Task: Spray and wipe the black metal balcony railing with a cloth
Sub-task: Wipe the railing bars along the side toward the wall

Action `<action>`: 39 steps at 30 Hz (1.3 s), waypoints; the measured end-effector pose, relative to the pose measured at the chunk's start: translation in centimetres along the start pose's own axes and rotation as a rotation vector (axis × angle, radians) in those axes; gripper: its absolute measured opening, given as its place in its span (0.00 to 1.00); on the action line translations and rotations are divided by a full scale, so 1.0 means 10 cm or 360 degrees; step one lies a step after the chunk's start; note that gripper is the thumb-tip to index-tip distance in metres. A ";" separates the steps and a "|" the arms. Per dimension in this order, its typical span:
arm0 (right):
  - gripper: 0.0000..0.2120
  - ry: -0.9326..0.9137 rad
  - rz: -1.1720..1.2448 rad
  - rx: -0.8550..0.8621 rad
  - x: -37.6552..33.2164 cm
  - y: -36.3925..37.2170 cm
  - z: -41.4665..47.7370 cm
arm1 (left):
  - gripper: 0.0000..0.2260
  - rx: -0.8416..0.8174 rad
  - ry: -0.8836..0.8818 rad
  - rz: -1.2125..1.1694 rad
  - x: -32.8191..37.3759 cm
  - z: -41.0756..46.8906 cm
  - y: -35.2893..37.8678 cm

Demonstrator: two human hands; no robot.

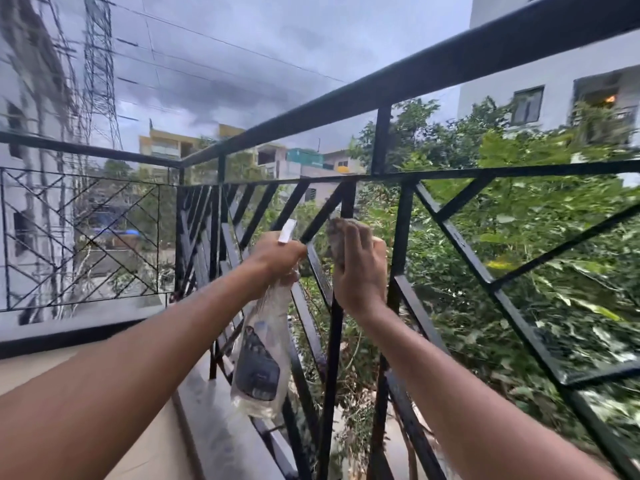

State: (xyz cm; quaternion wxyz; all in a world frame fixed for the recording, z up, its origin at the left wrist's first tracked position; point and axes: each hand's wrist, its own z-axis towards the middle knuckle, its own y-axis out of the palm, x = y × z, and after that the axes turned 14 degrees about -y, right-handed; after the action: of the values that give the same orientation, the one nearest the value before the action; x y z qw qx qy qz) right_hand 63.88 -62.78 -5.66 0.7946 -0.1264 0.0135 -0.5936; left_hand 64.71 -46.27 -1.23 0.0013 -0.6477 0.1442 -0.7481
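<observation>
Railing [381, 88] of black metal runs from near right to far left. Left hand [277, 258] grips a clear spray bottle [259, 362] by its neck. Just right of it, right hand [360, 271] clasps a grey cloth [337, 237] against an upright bar.

Pretty flat, dim overcast daylight from the grey sky [242, 46], shadows super soft. Motion blur smears the foliage [519, 237] at right and the pylon [98, 64] upper left; wide-angle warps the edges.
</observation>
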 end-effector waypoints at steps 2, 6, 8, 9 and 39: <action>0.20 -0.0009 0.0026 0.0074 0.05 0.01 0.34 | 0.05 -0.0042 0.0031 -0.0017 0.05 -0.02 0.00; 0.24 0.0117 0.0026 0.0192 0.09 0.03 0.68 | 0.04 -0.0062 0.0020 -0.0101 0.07 -0.01 -0.01; 0.22 0.0030 0.0010 0.0193 0.02 0.04 0.39 | 0.03 -0.0048 0.0009 -0.0086 0.04 0.00 0.01; 0.22 0.0004 0.0018 0.0175 -0.02 0.04 0.22 | 0.03 -0.0044 0.0004 -0.0071 0.02 0.00 0.02; 0.25 0.0471 -0.0063 0.0013 -0.25 -0.07 0.54 | 0.05 -0.0209 -0.0145 0.0015 0.45 0.68 -0.40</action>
State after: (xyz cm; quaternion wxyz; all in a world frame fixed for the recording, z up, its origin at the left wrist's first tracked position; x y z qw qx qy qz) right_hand 63.38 -59.63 -0.58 0.7725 -0.0343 0.1256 -0.6215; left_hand 71.34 -44.71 4.86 -0.0311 -0.6791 0.1958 -0.7068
